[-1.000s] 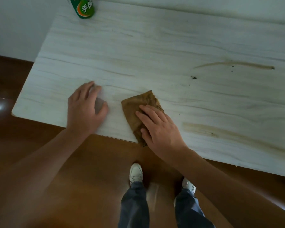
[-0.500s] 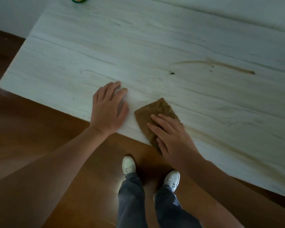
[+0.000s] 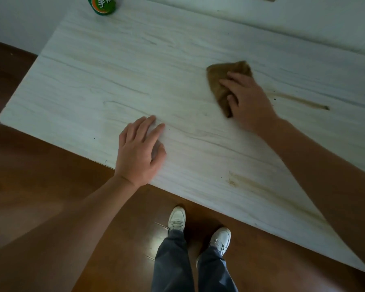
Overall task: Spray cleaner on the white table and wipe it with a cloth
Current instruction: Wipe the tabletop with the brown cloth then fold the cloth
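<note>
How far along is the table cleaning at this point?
Spraying looks done: the green bottle stands set aside at the table's far corner. In hand: the right hand presses the cloth mid-table, and the left hand rests flat near the front edge. Left: a brown streak beside the right hand and a smear near the front edge.
</note>
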